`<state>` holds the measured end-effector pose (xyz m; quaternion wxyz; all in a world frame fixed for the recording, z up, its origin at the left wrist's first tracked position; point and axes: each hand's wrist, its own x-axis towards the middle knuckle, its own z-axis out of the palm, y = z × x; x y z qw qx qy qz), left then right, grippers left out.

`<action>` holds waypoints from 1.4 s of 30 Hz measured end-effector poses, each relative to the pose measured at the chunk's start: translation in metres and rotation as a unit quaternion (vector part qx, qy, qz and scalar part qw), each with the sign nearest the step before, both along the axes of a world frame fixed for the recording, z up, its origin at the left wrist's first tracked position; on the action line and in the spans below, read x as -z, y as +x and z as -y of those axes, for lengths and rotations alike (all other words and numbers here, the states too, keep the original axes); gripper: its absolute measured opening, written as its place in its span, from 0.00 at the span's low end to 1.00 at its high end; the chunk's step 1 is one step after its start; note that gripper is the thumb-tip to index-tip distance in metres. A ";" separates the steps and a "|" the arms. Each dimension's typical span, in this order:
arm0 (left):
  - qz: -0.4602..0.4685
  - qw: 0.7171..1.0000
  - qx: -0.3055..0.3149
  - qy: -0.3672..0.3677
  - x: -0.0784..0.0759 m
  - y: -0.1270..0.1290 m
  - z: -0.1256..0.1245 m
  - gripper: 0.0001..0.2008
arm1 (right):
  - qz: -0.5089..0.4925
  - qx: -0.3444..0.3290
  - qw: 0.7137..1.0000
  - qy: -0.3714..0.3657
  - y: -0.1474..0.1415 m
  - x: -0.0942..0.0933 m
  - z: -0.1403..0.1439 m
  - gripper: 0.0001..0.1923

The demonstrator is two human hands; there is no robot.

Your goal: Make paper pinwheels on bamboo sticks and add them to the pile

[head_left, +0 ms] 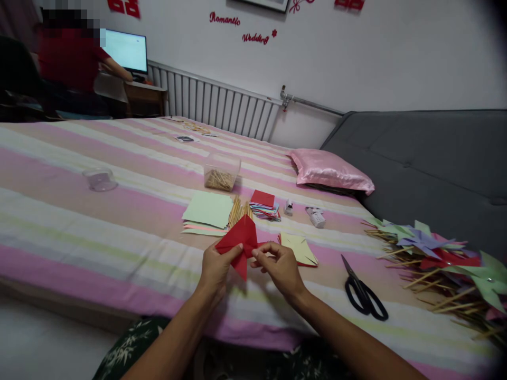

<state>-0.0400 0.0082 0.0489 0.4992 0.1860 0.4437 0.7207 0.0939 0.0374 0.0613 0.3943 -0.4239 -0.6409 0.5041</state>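
Observation:
A red paper pinwheel (242,236), partly folded, is held above the near side of the bed. My left hand (216,266) grips it from the left, thumb pressed on its front. My right hand (277,264) pinches at the right side of the paper near its middle; what lies between those fingertips is too small to make out. Just behind the paper are thin wooden sticks (236,211), a stack of pale green paper sheets (208,209) and a pile of small red and coloured squares (263,198). Cut yellow paper squares (298,248) lie right of my right hand.
Black-handled scissors (361,290) lie at the right, beside a heap of finished pinwheels (439,253). Behind stand a clear box of sticks (221,171), a round clear container (100,179) and a pink pillow (331,171). A person in red (67,63) sits at a computer.

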 end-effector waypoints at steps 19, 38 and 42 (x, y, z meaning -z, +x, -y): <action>-0.081 0.996 0.023 0.024 0.009 -0.001 -0.003 0.21 | -0.012 0.054 0.998 -0.015 -0.004 0.007 0.001 0.13; -0.013 1.000 0.027 0.001 0.005 0.007 -0.002 0.17 | 0.034 0.089 0.991 0.096 -0.004 0.007 -0.001 0.12; 0.005 1.000 0.026 -0.012 0.004 0.011 -0.001 0.18 | -0.004 0.122 0.989 0.083 -0.005 0.006 -0.001 0.19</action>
